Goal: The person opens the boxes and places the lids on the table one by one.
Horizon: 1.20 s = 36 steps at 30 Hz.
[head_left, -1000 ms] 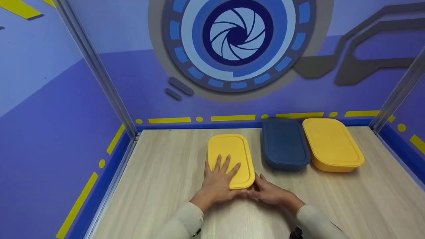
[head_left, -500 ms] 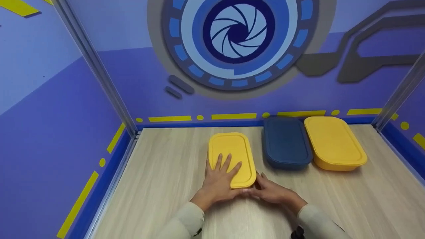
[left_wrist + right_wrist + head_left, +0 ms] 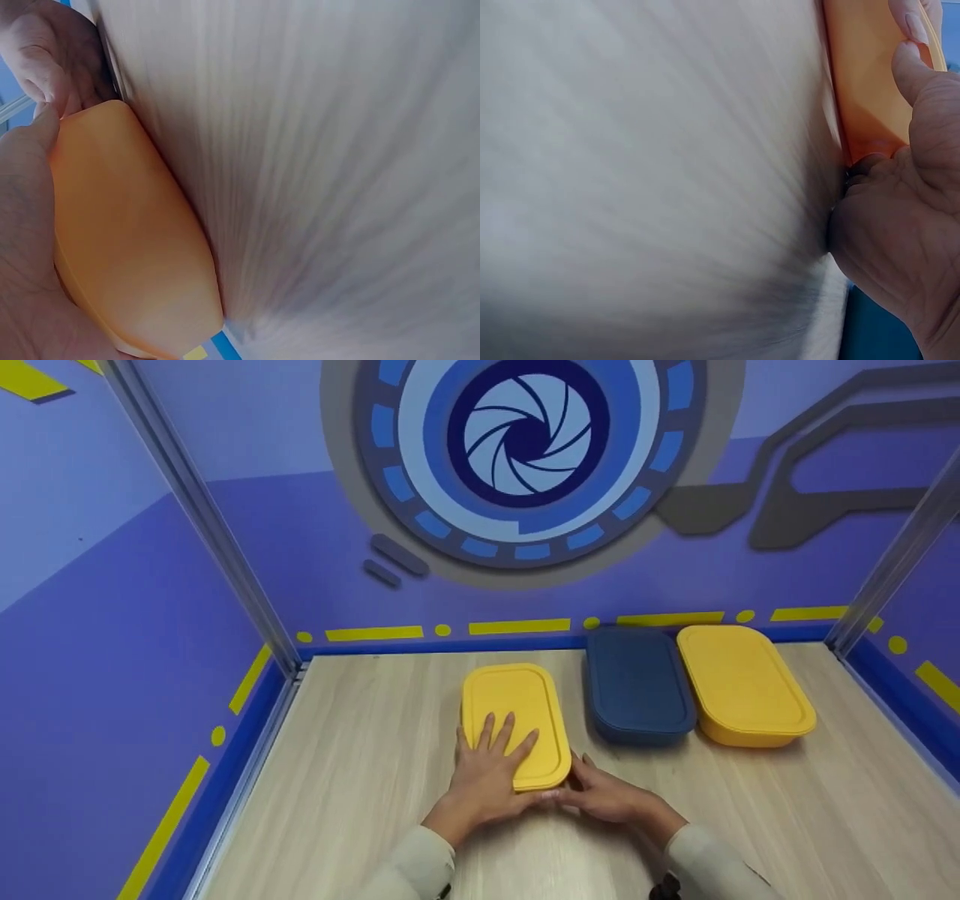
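A yellow lunch box [image 3: 517,697] with a rounded, flat lid stands on the wooden table, its narrow end toward the person. My left hand [image 3: 484,780] lies over the lid's near left part, fingers spread, thumb along the near end. At the near right corner, my right hand [image 3: 611,795] holds the box, thumb at the near end and fingers round the right side. Both thumb tips meet in front of the box. The left wrist view shows the smooth wall of the lunch box [image 3: 135,225]; in the right wrist view, the right fingertips are partly hidden behind the palm.
To the right, a dark blue lunch box [image 3: 641,686] stands beside a larger yellow lunch box [image 3: 742,682], both lidded and near the back wall. Patterned blue and purple panels [image 3: 225,577] enclose the wooden table [image 3: 360,780] at the back and sides.
The head view shifts slightly. Both hands and the yellow lunch box keep the same position relative to each other.
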Motion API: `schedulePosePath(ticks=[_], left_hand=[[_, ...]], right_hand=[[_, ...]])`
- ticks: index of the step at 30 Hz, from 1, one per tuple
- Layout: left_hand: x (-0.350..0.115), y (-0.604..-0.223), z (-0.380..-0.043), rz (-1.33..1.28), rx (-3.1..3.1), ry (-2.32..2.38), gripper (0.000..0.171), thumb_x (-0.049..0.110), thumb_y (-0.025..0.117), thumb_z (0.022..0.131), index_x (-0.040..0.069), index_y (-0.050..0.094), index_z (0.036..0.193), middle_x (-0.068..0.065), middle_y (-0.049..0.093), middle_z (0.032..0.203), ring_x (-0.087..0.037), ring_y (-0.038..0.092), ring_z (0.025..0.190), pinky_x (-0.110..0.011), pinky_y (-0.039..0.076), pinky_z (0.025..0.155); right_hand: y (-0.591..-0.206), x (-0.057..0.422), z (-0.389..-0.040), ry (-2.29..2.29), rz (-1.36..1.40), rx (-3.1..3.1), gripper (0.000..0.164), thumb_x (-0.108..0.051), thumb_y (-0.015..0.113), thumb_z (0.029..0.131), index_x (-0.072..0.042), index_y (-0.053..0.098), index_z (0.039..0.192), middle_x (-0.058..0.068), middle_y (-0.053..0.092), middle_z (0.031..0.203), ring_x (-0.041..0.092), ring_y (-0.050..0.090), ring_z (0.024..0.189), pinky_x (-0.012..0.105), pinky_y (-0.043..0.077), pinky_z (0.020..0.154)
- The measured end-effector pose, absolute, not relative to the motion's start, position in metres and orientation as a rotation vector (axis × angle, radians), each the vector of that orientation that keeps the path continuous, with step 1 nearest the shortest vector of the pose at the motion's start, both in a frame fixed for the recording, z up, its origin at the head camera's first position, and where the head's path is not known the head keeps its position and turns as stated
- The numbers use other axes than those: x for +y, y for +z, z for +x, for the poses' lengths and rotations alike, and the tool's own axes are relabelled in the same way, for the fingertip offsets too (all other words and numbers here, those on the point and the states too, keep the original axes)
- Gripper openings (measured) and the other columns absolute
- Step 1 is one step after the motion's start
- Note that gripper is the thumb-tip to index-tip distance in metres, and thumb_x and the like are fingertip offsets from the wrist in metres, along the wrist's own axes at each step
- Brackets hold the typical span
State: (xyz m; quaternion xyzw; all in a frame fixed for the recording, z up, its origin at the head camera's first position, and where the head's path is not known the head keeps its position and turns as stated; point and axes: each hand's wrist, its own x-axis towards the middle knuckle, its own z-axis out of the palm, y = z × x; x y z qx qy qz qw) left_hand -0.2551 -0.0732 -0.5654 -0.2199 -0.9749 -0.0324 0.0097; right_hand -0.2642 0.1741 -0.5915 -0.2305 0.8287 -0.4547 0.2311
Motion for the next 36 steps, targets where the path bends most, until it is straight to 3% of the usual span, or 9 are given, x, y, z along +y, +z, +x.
schedulePosePath(ticks=[12, 19, 27, 36], left_hand=[[-0.0738, -0.5681, -0.2546, -0.694, -3.024, -0.048, 0.103, 0.102, 0.021, 0.085, 0.045, 0.018, 0.17, -0.007, 0.015, 0.182, -0.042, 0.016, 0.168, -0.083, 0.017, 0.122], [-0.0746, -0.5654, -0.2536, -0.684, -3.047, -0.128, 0.102, 0.1, 0.027, 0.086, 0.043, 0.021, 0.17, -0.008, 0.016, 0.182, -0.043, 0.014, 0.168, -0.084, 0.012, 0.123], [-0.075, -0.5636, -0.2535, -0.685, -3.059, -0.222, 0.103, 0.099, 0.031, 0.086, 0.042, 0.022, 0.17, -0.008, 0.015, 0.182, -0.043, 0.011, 0.169, -0.083, 0.007, 0.124], [-0.0756, -0.5658, -0.2532, -0.685, -3.04, -0.228, 0.103, 0.1, 0.029, 0.086, 0.043, 0.022, 0.17, -0.007, 0.015, 0.182, -0.042, 0.011, 0.169, -0.082, 0.009, 0.124]], right_hand=[[-0.5885, 0.1714, -0.2632, -1.227, -0.593, 2.272, 0.103, -0.05, 0.066, 0.104, -0.015, -0.002, 0.173, 0.01, 0.001, 0.182, 0.039, -0.006, 0.169, 0.071, -0.012, 0.129], [-0.5885, 0.172, -0.264, -1.262, -0.6, 2.238, 0.101, -0.047, 0.066, 0.105, -0.015, -0.001, 0.173, 0.011, -0.001, 0.182, 0.048, -0.014, 0.165, 0.074, -0.014, 0.126], [-0.5912, 0.1722, -0.2652, -1.248, -0.578, 2.243, 0.103, -0.05, 0.065, 0.105, -0.018, -0.005, 0.173, 0.008, -0.004, 0.182, 0.045, -0.014, 0.166, 0.073, -0.013, 0.128], [-0.5897, 0.173, -0.2657, -1.224, -0.537, 2.256, 0.102, -0.054, 0.065, 0.103, -0.017, 0.002, 0.174, 0.01, 0.0, 0.182, 0.049, -0.011, 0.166, 0.074, -0.009, 0.128]])
